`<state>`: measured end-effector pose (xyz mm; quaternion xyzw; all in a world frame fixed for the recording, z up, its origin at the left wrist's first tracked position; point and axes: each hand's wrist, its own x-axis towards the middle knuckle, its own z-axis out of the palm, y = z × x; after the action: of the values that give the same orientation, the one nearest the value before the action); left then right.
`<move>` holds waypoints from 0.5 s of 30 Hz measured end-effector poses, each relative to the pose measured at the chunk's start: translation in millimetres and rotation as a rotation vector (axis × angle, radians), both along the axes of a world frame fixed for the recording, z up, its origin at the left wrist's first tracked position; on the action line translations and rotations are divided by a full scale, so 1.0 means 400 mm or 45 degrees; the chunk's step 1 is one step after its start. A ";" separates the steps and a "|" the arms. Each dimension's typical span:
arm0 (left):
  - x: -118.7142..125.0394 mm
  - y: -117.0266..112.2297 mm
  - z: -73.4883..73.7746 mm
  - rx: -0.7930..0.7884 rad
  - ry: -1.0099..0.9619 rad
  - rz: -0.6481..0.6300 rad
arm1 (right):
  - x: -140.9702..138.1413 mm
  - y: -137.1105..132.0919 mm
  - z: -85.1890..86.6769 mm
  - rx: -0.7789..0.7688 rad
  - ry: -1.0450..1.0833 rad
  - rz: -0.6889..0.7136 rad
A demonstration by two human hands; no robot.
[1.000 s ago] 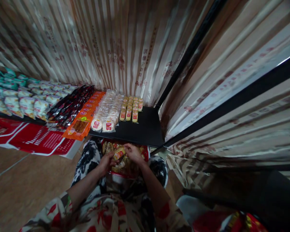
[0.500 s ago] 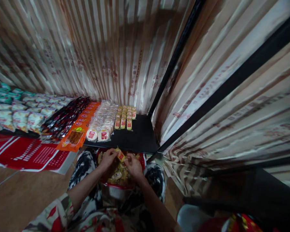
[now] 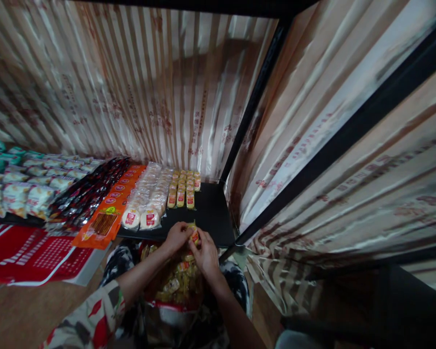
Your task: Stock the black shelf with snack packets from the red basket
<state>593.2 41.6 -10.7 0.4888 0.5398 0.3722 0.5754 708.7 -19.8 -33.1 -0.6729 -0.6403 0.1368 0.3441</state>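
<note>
My left hand [image 3: 177,236] and my right hand [image 3: 204,253] meet over a small yellow snack packet [image 3: 194,234], both with fingers closed on it. They are just in front of the black shelf's [image 3: 210,215] front edge. Below my hands a red-rimmed bag of yellow snack packets [image 3: 176,283] rests on my lap. On the shelf stand rows of the same small yellow packets [image 3: 183,190], beside rows of round white cakes in clear wrap [image 3: 145,201].
Orange flat packs [image 3: 111,211], dark red-black packets [image 3: 85,194] and green-white bags [image 3: 14,179] fill the shelf to the left. A striped satin curtain [image 3: 148,92] hangs behind. Black frame posts [image 3: 252,102] rise at the right. Red printed cartons [image 3: 32,252] lie lower left.
My hands have risen from the bag on my lap toward the shelf edge, carrying a yellow packet. The camera has tilted upward.
</note>
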 end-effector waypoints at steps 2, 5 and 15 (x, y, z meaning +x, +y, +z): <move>0.031 0.024 0.007 0.008 -0.047 0.010 | 0.019 0.034 0.001 0.027 0.025 -0.086; 0.079 0.055 0.025 0.063 -0.008 0.045 | 0.049 0.095 0.008 -0.004 0.072 -0.253; 0.191 0.133 0.039 0.097 0.132 0.045 | 0.119 0.323 -0.025 -0.048 0.159 -0.513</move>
<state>669.6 94.9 4.8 0.5194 0.5629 0.3766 0.5211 756.4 109.6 -43.0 -0.7839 -0.4677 0.1188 0.3908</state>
